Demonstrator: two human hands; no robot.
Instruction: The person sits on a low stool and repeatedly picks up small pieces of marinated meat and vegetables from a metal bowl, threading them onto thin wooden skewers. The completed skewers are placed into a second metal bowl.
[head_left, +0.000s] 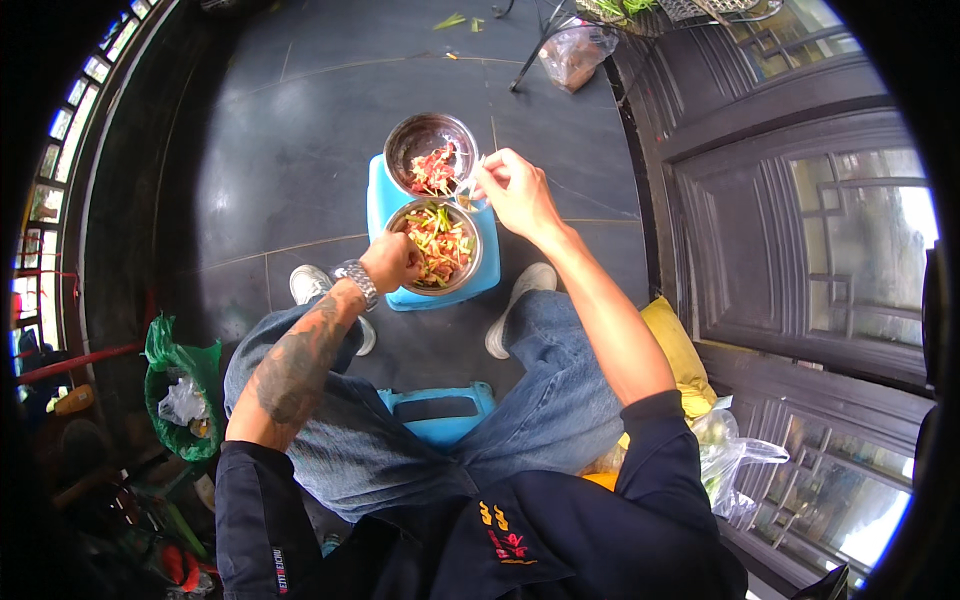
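Note:
Two metal bowls stand on a blue plastic stool (379, 176) before me. The nearer bowl (480, 259) holds raw meat pieces mixed with green scallion (439, 219). In the farther bowl (401, 139) lie several skewers with meat (433, 169) threaded on them. My left hand (394, 262) reaches over the near bowl's left rim, its fingertips at the meat; whether they grip a piece cannot be told. My right hand (514, 187) is raised at the right of the bowls, thumb and fingers pinched around something thin and pale, perhaps a skewer stick, beside a clear plastic bag or wrapper.
A second blue stool (442, 427) is between my legs. On the left stands a green plastic bag (169, 427) with rubbish. To the right are a yellow bag (679, 352) and a clear bag (716, 450) by wooden panels (735, 232). A metal-legged stand (532, 56) is at the upper right.

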